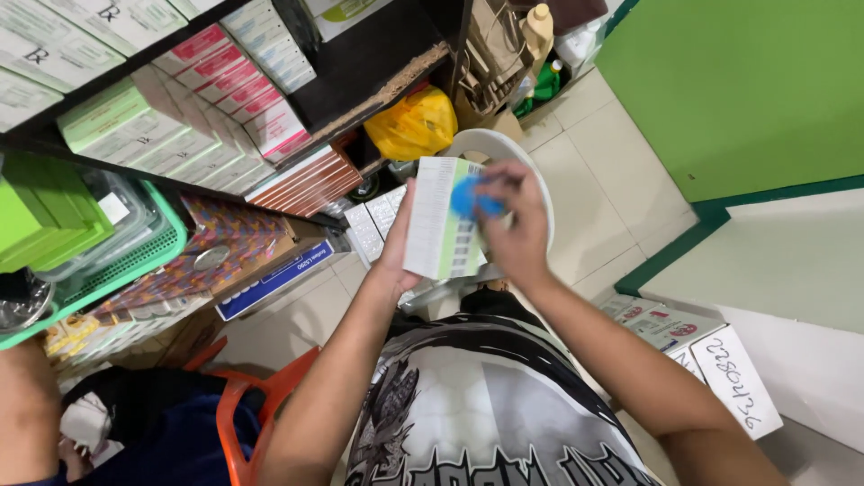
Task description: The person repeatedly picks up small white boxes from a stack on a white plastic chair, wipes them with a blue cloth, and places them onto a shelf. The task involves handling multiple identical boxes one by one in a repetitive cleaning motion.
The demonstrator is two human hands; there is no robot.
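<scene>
My left hand (397,241) grips a white and light-green carton (441,220) by its left edge, holding it upright in front of my chest. My right hand (515,225) presses a small round blue object (472,197) against the carton's upper right face. What the blue object is cannot be made out, as my fingers partly cover it. Behind the carton stands a white plastic stool (490,146).
Dark shelves (360,72) on the left hold rows of white, pink and green boxes (229,76). A green basket (135,256) sits at the left, a yellow bag (414,121) lies under the shelf. An orange chair (261,396) stands beside another person's leg (22,414). Cartons (693,346) lie by the green wall.
</scene>
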